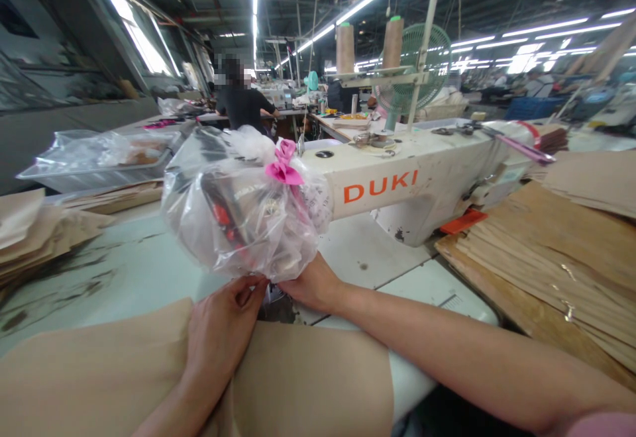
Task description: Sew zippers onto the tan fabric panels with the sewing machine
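My left hand [226, 321] is pinched closed at the needle area of a white sewing machine [382, 185], just under a plastic bag [238, 218] that covers the machine's head. What its fingertips hold is too small to make out. From the other side, my right hand [315, 285] reaches to the same spot with fingers drawn together. The bag partly hides those fingers and anything in them. Beneath my left wrist, a tan fabric piece [313, 371] lies across the machine bed, in front of the presser foot area. A pink strip [285, 164] is tied on the bag.
Stacked tan fabric pieces [536, 251] lie to the right, and another stack [40, 238] at the left edge. A clear plastic tray [99, 175] stands at the back left. Thread cones [346, 49] and a fan [415, 69] rise behind the machine. A person [243, 102] sits farther off.
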Motion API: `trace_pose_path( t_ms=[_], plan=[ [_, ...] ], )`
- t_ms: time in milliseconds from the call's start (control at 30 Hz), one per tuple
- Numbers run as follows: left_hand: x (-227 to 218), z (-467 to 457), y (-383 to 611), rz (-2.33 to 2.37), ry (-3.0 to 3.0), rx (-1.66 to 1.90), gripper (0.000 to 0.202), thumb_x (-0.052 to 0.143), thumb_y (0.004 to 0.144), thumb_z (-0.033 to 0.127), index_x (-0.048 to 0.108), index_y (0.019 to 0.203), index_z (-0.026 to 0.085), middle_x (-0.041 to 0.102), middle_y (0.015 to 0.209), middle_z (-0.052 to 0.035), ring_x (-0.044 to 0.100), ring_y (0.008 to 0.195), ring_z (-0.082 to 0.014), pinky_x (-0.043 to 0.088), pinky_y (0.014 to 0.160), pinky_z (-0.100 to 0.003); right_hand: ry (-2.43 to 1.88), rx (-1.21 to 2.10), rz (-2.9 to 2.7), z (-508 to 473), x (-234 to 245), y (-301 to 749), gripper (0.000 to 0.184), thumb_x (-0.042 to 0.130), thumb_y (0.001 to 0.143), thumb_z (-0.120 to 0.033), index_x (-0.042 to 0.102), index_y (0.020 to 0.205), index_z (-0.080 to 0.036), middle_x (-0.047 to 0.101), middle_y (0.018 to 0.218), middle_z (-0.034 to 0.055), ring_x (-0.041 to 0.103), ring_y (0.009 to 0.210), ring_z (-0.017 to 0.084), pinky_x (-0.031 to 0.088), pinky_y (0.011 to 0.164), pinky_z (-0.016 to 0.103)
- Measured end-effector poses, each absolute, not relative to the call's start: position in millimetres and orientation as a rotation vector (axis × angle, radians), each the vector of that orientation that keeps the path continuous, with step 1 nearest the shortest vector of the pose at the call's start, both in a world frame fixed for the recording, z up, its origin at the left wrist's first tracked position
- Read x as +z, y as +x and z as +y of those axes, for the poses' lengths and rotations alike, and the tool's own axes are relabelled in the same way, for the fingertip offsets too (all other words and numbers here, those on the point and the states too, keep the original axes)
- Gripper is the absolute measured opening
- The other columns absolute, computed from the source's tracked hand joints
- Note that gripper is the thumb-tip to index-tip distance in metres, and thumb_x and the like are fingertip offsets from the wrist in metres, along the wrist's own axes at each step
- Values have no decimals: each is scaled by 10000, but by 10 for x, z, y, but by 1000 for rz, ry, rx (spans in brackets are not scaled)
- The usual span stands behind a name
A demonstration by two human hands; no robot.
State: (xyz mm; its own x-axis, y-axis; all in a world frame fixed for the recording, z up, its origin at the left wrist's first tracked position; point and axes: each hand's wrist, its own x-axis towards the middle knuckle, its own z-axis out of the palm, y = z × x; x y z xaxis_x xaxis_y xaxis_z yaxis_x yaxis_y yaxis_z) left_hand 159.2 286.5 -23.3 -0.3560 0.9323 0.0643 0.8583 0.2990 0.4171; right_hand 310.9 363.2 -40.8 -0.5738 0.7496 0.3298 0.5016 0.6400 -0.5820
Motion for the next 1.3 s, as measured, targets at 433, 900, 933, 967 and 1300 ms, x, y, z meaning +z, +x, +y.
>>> trace_pose_path(
  t_ms=[433,900,933,967,1300],
  plan=[
    [-301,2837,1548,2370,1734,527,341,493,886,549,746,953,331,745,824,-1,687,854,-263,389,665,-306,-991,498,-2342,3592,-479,3098,222,579,865,-233,719,1032,-193,712,1149,72,618,1127,243,453,942,293],
    [-248,2866,1571,2419,1670,497,393,453,865,564,755,899,314,766,802,-37,687,883,-329,400,708,-345,-1011,509,-2323,3581,-409,3140,162,587,871,-222,695,989,-194,725,1077,62,655,1014,222,456,830,262],
    [-245,2865,1574,2419,1675,493,396,449,867,555,756,901,308,767,806,-42,688,888,-330,399,705,-345,-1018,513,-2322,3580,-400,3145,154,591,874,-230,697,978,-191,728,1057,61,660,994,218,453,814,258],
    [-240,2863,1577,2418,1676,487,396,446,868,548,755,901,303,768,808,-46,688,891,-329,400,706,-345,-1023,518,-2322,3579,-389,3151,147,595,876,-236,700,967,-187,730,1039,59,663,974,214,450,800,255],
    [-216,2866,1592,2401,1647,435,399,434,870,539,743,921,293,758,772,-38,683,898,-316,395,720,-337,-1050,469,-2390,3587,-388,3141,200,578,905,-276,721,1016,-192,722,1089,62,652,1011,230,454,832,279]
  ],
)
